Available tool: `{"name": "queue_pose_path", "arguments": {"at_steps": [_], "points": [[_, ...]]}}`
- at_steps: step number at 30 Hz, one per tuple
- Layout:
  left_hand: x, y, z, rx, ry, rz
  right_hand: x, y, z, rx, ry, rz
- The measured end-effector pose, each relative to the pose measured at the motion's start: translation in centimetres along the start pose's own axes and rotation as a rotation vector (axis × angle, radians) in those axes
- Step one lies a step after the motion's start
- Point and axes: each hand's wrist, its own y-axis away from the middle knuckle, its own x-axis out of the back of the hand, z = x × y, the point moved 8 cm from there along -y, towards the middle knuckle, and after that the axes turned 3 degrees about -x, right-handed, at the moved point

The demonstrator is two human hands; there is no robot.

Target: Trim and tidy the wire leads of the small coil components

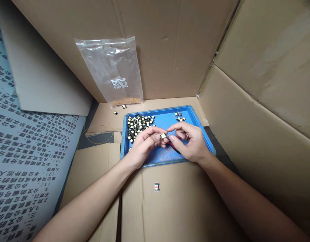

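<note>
One component (163,136) pinched by left hand (146,144); right hand (194,143) fingers narrow, hold unclear. Slack pinch could drop it in tray (167,118).

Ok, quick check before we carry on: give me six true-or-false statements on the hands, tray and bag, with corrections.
1. The left hand holds a small part, with the right hand close by. True.
2. A heap of parts lies in the left side of the tray. True.
3. The tray is red. False: it is blue.
4. A clear bag stands behind the tray. True.
5. The bag holds nothing. False: orange strands lie at its bottom.
6. All the parts are inside the tray. False: for one, a lone part lies on the cardboard in front.
</note>
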Motion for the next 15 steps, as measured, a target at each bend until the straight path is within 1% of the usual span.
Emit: {"name": "queue_pose_path", "arguments": {"at_steps": [3,7,9,12,15], "points": [[0.1,-0.1,-0.1,-0.002,0.002,0.007,0.3,0.0,-0.3,0.032,0.041,0.048],[0.2,0.1,-0.4,0.003,-0.043,-0.03,-0.2,0.1,0.0,0.012,0.034,0.015],[0.0,0.3,-0.2,-0.02,-0.152,-0.082,-0.4,0.2,0.3,-0.017,0.017,-0.018],[-0.8,0.6,0.5,-0.085,-0.401,-0.17,-0.7,0.3,0.4,-0.038,0.004,-0.051],[-1.3,0.7,1.1,-0.137,-0.575,-0.197,-0.8,0.3,0.4,-0.049,-0.02,-0.074]]}}
